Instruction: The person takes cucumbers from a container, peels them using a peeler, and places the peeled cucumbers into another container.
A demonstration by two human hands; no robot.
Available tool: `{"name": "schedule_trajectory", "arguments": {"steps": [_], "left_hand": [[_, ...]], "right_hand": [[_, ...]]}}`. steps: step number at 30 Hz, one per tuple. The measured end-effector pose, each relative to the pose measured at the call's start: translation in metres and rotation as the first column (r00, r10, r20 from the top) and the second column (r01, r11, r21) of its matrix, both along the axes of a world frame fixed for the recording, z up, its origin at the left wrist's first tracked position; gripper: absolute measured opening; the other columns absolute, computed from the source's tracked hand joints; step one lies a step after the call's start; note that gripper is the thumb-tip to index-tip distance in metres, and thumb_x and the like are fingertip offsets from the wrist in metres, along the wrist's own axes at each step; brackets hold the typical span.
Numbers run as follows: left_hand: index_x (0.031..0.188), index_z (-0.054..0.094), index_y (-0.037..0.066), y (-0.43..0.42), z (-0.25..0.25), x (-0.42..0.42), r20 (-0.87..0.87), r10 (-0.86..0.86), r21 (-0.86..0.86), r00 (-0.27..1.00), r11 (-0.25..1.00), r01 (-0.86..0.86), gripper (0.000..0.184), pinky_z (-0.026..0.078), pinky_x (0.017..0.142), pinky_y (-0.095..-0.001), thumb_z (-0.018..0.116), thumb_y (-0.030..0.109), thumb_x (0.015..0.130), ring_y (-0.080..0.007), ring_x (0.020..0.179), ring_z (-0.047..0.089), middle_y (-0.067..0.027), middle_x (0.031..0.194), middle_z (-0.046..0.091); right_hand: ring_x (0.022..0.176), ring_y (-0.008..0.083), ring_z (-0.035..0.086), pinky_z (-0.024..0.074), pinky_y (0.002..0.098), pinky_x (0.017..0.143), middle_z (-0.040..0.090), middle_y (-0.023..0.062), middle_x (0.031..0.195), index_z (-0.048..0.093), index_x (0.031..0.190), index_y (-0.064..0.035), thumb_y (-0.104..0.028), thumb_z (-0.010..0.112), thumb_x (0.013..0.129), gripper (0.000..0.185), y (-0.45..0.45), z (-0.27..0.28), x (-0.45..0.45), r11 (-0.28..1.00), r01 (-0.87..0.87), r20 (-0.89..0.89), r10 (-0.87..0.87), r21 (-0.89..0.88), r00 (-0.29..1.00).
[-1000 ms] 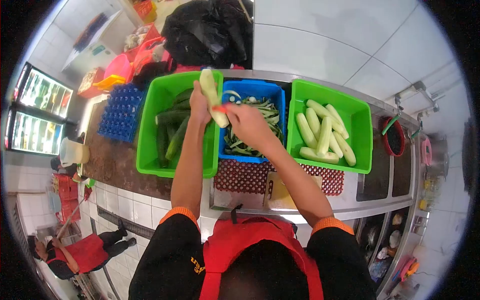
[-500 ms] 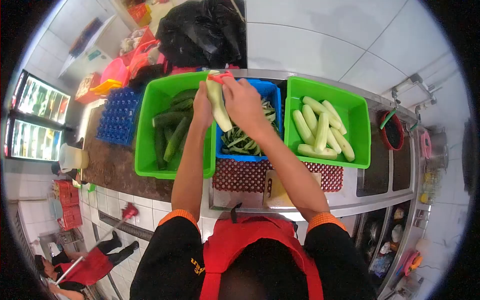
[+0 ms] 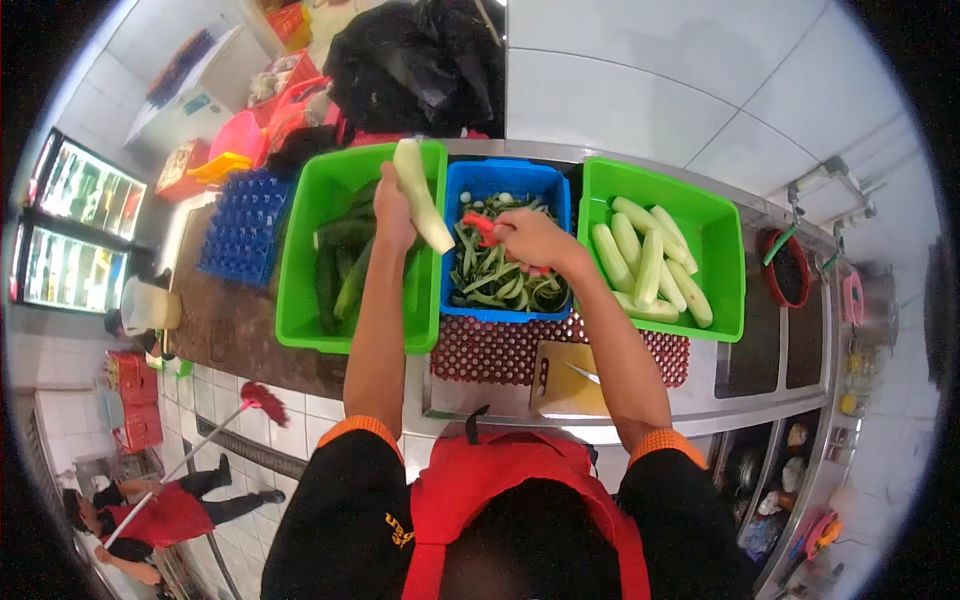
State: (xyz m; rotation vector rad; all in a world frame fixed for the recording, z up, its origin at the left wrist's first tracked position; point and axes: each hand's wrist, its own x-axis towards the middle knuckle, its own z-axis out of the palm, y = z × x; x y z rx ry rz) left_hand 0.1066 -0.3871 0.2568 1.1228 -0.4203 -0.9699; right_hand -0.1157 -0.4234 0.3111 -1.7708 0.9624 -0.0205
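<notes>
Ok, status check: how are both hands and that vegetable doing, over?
Left hand gripping peeled vegetable. Right hand holding red peeler above blue bin, clear of the vegetable. Nothing visible between them.

Peeled vegetable, pale green, long and gently curved, stands tilted in grip of left hand, left of center in upper half of frame; top end leans left, lower end juts free toward lower right. Red peeler, grasped in right hand, hangs just above frame's center, right of vegetable and apart from it, head pointing left; blade too small to make out.
</notes>
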Motion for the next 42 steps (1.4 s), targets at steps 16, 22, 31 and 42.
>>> {"name": "schedule_trajectory", "arguments": {"steps": [16, 22, 31, 42], "left_hand": [[0.119, 0.044, 0.003, -0.001, 0.029, -0.090, -0.383, -0.479, -0.320, 0.790, 0.871, 0.373, 0.050, 0.044, 0.092, -0.0421, 0.029, 0.047, 0.099, -0.0253, 0.100, 0.054, -0.0105, 0.101, 0.054], [0.128, 0.043, 0.010, -0.001, 0.025, -0.133, -0.202, -0.506, -0.165, 0.839, 0.862, 0.480, 0.049, 0.036, 0.095, -0.0407, 0.045, 0.046, 0.095, -0.0255, 0.117, 0.042, -0.0083, 0.127, 0.042], [0.120, 0.047, 0.005, 0.086, -0.030, 0.028, 0.831, -0.543, 0.521, 0.123, 0.680, -0.515, 0.056, 0.041, 0.087, -0.0547, 0.065, 0.041, 0.081, -0.0405, 0.112, 0.044, -0.0200, 0.119, 0.045], [0.108, 0.057, 0.001, 0.112, -0.004, 0.049, 0.085, -0.258, 0.216, 0.962, 0.948, 0.234, 0.049, 0.049, 0.075, -0.0353, 0.042, 0.046, 0.097, -0.0212, 0.080, 0.059, -0.0081, 0.088, 0.060]], "right_hand": [[0.048, 0.0106, 0.051, 0.0410, 0.0258, 0.041, 0.061, 0.0067, 0.076, 0.049, 0.122, 0.0010, -0.041, 0.077, 0.073, 0.070, 0.029, 0.012, -0.045, 0.868, 0.482, 0.301, -0.495, 0.123, 0.815], [0.082, 0.0196, 0.062, 0.0513, 0.0309, 0.071, 0.064, 0.0171, 0.093, 0.046, 0.123, 0.0050, -0.027, 0.081, 0.065, 0.075, 0.020, -0.004, -0.102, 0.652, 0.697, 0.242, -0.655, -0.299, 0.716], [0.089, 0.0256, 0.063, 0.0475, 0.0371, 0.080, 0.066, 0.0174, 0.097, 0.042, 0.132, -0.0006, -0.025, 0.071, 0.081, 0.064, 0.021, -0.056, -0.163, 0.512, 0.700, 0.200, -0.717, -0.498, 0.668], [0.088, 0.0152, 0.056, 0.0447, 0.0278, 0.079, 0.062, 0.0102, 0.108, 0.055, 0.123, -0.0008, -0.019, 0.052, 0.096, 0.033, 0.059, -0.016, -0.064, 0.746, 0.532, 0.420, -0.366, -0.402, 0.831]]}}
